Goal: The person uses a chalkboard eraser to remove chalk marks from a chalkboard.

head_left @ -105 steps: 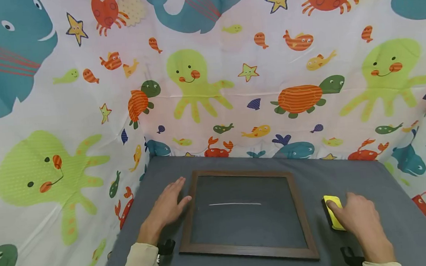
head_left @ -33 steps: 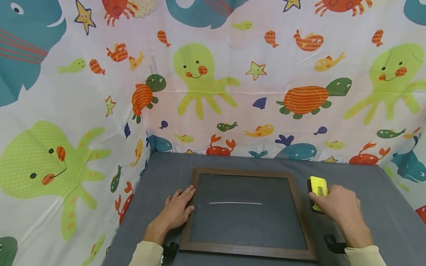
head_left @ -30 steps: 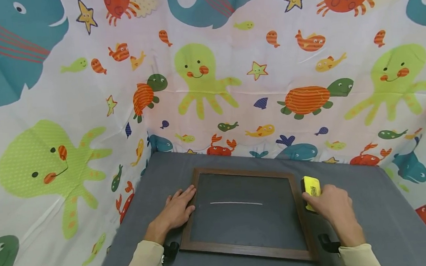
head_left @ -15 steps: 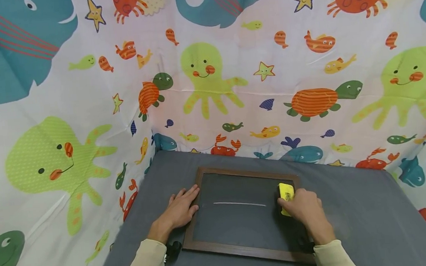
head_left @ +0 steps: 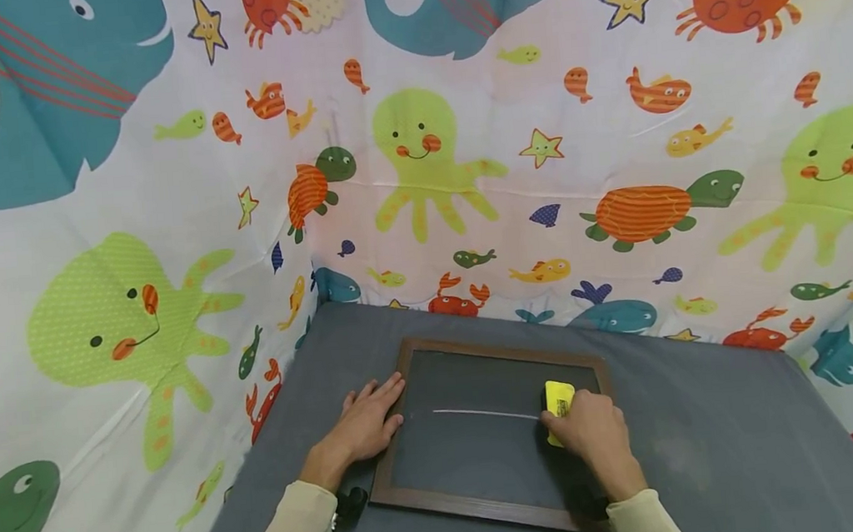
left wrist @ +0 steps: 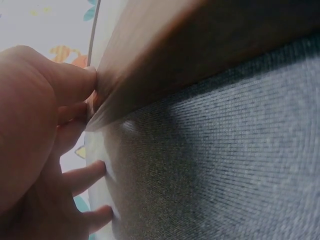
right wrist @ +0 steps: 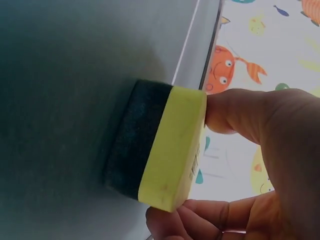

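A small chalkboard (head_left: 480, 462) in a brown wooden frame lies on the grey cloth, with one thin white chalk line (head_left: 476, 413) across it. My right hand (head_left: 597, 432) grips a yellow chalkboard eraser (head_left: 560, 397) between thumb and fingers, at the right end of that line. In the right wrist view the eraser's dark felt side (right wrist: 137, 135) faces the board. My left hand (head_left: 364, 425) rests at the frame's left edge, fingers spread and fairly straight; in the left wrist view its thumb (left wrist: 75, 82) touches the wooden frame (left wrist: 150, 60).
Grey cloth (head_left: 711, 444) covers the table around the board. A white curtain (head_left: 482, 203) printed with sea animals rises behind and at both sides. A dark wrist strap mount (head_left: 351, 506) sits under my left wrist.
My right hand has carried the eraser leftward from the cloth at the right onto the board, reaching the line's right end. My left hand has come to rest on the frame. The view has shifted slightly.
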Available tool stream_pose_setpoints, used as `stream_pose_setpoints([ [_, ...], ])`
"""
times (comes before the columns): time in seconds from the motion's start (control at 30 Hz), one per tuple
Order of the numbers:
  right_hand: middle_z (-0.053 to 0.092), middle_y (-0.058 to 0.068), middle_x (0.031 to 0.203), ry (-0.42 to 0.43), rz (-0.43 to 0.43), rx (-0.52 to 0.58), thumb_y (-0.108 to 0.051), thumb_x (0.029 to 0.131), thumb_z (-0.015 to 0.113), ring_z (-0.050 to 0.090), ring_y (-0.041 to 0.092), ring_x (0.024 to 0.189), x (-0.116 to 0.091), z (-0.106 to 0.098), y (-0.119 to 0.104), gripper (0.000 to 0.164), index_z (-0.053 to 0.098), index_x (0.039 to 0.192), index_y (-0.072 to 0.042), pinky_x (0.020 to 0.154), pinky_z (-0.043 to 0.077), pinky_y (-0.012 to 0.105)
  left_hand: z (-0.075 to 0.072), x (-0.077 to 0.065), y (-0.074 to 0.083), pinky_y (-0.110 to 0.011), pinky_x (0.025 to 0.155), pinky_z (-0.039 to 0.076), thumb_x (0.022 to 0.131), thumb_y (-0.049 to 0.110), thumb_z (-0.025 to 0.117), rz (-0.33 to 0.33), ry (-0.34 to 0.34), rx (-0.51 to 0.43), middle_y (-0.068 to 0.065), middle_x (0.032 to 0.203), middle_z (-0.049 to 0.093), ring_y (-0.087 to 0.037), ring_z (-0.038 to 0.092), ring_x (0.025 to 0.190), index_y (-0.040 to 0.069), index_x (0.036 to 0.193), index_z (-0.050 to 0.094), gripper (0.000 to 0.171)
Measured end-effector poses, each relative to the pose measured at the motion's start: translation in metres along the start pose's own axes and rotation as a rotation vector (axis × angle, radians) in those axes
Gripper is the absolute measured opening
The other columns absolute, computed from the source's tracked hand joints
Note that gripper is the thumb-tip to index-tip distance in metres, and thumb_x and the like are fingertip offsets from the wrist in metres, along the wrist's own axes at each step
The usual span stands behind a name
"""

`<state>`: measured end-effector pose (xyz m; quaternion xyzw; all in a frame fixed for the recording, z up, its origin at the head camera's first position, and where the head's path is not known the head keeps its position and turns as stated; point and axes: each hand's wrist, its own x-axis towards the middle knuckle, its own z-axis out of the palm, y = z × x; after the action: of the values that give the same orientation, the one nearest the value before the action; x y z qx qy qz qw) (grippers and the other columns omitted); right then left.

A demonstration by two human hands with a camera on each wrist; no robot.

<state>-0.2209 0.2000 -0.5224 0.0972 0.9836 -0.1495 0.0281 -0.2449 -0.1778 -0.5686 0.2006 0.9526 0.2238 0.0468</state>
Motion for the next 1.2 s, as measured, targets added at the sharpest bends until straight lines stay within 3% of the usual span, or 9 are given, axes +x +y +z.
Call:
stream_pose_setpoints([
  [0.4, 0.056, 0.012, 0.071, 0.024, 0.0, -0.04, -0.049, 0.082, 0.072, 0.054, 0.026, 0.059, -0.005, 0.002, -0.016, 0.059, 0.062, 0.099, 0.007, 0.046, 0.044, 0.034, 0.004, 0.002, -0.001, -0.072, 0.114, 0.017, 0.103, 0.03, 0.057, 0.007, 0.014, 0.03, 0.004, 0.167, 0.025, -0.04, 0.027, 0.15, 0.018, 0.159, 0.033, 0.062],
  [0.6, 0.056, 0.011, 0.068, 0.052, -0.03, -0.037, -0.047, 0.082, 0.071, 0.053, 0.025, 0.055, -0.004, 0.008, -0.028, 0.052, 0.062, 0.092, 0.003, 0.044, 0.043, 0.034, 0.005, 0.002, -0.001, -0.072, 0.114, 0.017, 0.103, 0.03, 0.058, -0.001, 0.01, 0.029, 0.003, 0.167, 0.025, -0.041, 0.027, 0.15, 0.017, 0.159, 0.033, 0.062],
  [1.2, 0.056, 0.008, 0.073, 0.035, -0.108, -0.036, -0.056, 0.078, 0.074, 0.053, 0.025, 0.061, -0.004, 0.033, -0.106, 0.055, 0.067, 0.092, -0.003, 0.05, 0.044, 0.035, 0.008, 0.002, -0.001, -0.073, 0.114, 0.016, 0.104, 0.03, 0.056, -0.006, 0.005, 0.019, 0.004, 0.167, 0.023, -0.04, 0.024, 0.151, 0.018, 0.16, 0.031, 0.062],
])
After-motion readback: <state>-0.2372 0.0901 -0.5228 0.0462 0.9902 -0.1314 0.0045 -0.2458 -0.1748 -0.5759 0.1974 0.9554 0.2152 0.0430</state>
